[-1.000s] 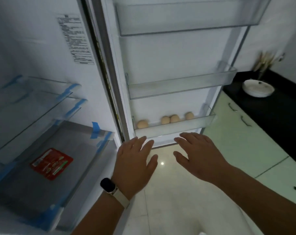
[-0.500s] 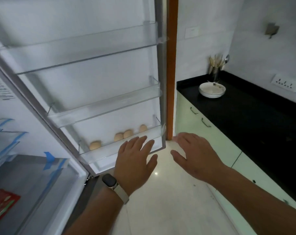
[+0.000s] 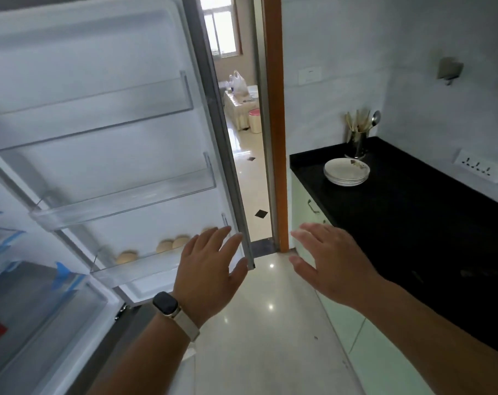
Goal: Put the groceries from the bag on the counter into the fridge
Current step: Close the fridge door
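Two empty hands, left hand (image 3: pixel 206 269) (splayed) beside fridge door (image 3: pixel 99 138)

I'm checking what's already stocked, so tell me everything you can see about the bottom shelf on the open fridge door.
The bottom door shelf is a clear plastic bin on the white inner door, lowest of three. About four tan eggs sit inside, behind its front wall. The open left hand partly covers its right end; contact is unclear.

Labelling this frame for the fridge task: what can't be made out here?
- Grocery bag: none on the visible counter; head view cuts the counter off at right.
- Eggs: the left hand covers the bin's right end, so the count is uncertain.
- Fridge interior: cropped by the left edge.
- White bag beyond the doorway: too small to identify.
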